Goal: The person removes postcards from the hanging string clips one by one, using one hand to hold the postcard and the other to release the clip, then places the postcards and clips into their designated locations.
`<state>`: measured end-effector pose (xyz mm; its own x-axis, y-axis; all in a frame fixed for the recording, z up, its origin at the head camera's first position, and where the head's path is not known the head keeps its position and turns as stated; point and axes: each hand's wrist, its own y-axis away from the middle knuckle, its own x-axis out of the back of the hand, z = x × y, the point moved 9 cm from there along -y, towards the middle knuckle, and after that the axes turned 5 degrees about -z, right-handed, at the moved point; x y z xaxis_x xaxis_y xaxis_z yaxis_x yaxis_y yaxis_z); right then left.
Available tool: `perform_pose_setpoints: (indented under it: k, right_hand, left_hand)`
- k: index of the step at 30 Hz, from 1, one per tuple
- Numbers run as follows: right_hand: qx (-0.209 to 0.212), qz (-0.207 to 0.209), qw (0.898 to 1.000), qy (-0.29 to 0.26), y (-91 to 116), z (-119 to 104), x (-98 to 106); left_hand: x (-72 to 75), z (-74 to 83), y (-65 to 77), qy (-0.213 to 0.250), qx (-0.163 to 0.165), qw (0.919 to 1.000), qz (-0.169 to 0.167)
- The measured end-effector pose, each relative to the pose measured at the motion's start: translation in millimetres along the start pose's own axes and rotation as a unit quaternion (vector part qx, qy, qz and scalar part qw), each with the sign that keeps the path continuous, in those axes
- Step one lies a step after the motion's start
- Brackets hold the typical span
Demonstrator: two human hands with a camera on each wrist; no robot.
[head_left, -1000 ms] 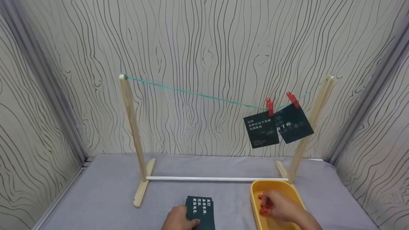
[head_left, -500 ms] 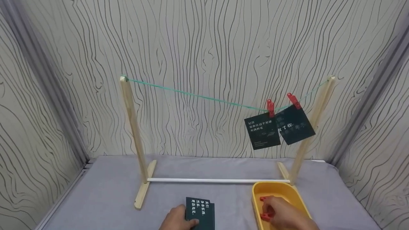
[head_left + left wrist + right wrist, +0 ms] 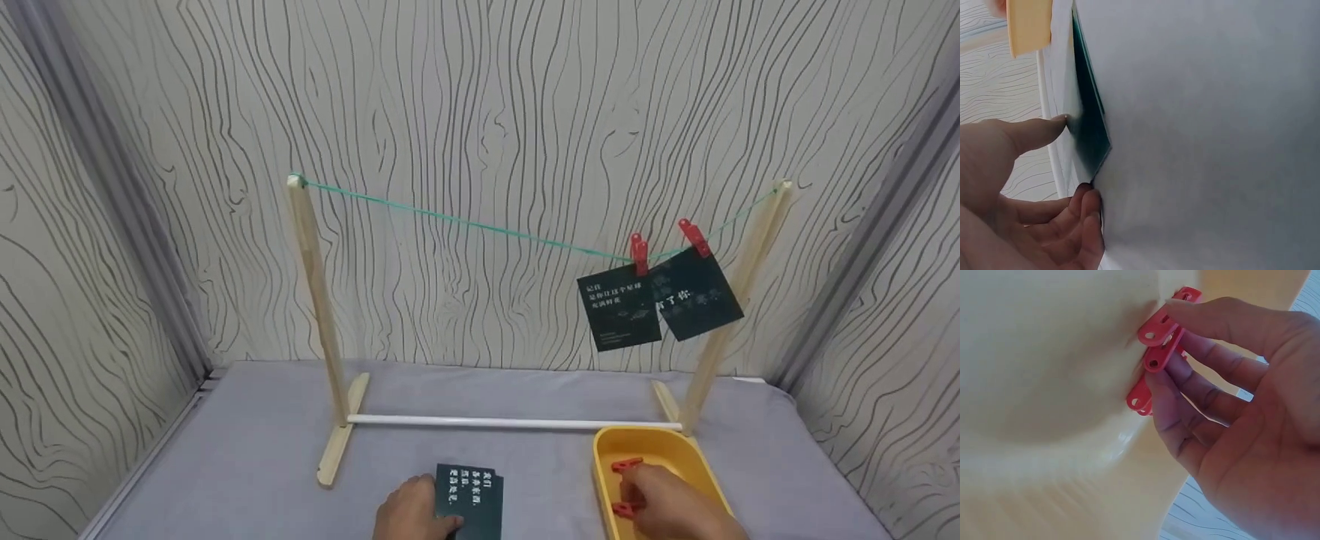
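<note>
My left hand [image 3: 409,510] holds a small stack of dark green cards [image 3: 469,499] with white writing at the table's front. In the left wrist view the thumb lies on their face, and the curled fingers are at the lower edge. Inside the yellow plastic box [image 3: 600,480], my right hand [image 3: 671,502] pinches a red clothespin [image 3: 1157,329] between thumb and fingers. Another red clothespin [image 3: 1138,396] lies just below it in the right wrist view. Two dark cards hang overlapping from the green string [image 3: 465,222], the left card [image 3: 622,319] under one red clothespin [image 3: 640,256].
Wooden posts [image 3: 319,300] on feet carry the string, and a white rod [image 3: 510,423] joins them low down. The box stands by the foot of the right post [image 3: 739,300]. A grey cloth [image 3: 247,450] covers the table, with patterned walls [image 3: 465,90] behind and beside it.
My right hand has sunk slightly lower into the box, its fingers now among the clothespins. The left hand keeps its hold on the cards with only a slight shift.
</note>
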<state>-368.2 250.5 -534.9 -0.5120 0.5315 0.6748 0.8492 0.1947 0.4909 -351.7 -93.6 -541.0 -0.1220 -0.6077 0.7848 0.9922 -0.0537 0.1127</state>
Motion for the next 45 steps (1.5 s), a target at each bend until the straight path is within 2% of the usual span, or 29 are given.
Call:
perform_pose_setpoints:
  k: [6, 12, 15, 23, 30, 39, 42, 45]
  right_hand:
    - [0.005, 0.007, 1.000, 0.004, 5.3, -7.1, 2.8]
    - [0.039, 0.034, 0.995, 0.087, 7.3, -22.0, 14.6]
    - [0.054, 0.041, 0.992, 0.108, 8.4, -26.9, 19.5]
    - [0.057, 0.036, 0.993, 0.100, 11.0, -26.7, 23.0]
    - [0.089, 0.045, 0.988, 0.114, 11.4, -31.8, 25.1]
    - [0.050, 0.054, 0.993, 0.092, 12.8, -29.7, 29.2]
    - [0.046, 0.063, 0.993, 0.088, 14.0, -31.9, 33.1]
    - [0.049, 0.077, 0.991, 0.098, 16.1, -36.0, 38.2]
  left_hand:
    - [-1.0, 2.0, -0.8, -0.011, -0.010, 0.9999, 0.007]
    - [-0.5, 3.7, -0.3, -0.012, -0.005, 0.9999, 0.004]
    - [0.8, 4.4, 0.6, -0.012, -0.006, 0.9999, 0.004]
    - [2.6, 0.2, 2.1, -0.011, -0.014, 0.9998, 0.007]
    - [6.3, 1.9, 1.7, -0.005, -0.021, 0.9996, 0.017]
    - [12.1, 0.9, -3.1, -0.023, 0.013, 0.9988, 0.042]
    - [13.8, 0.2, -5.1, -0.014, 0.025, 0.9987, 0.043]
    - [14.7, 2.0, -6.6, 0.005, 0.020, 0.9989, 0.042]
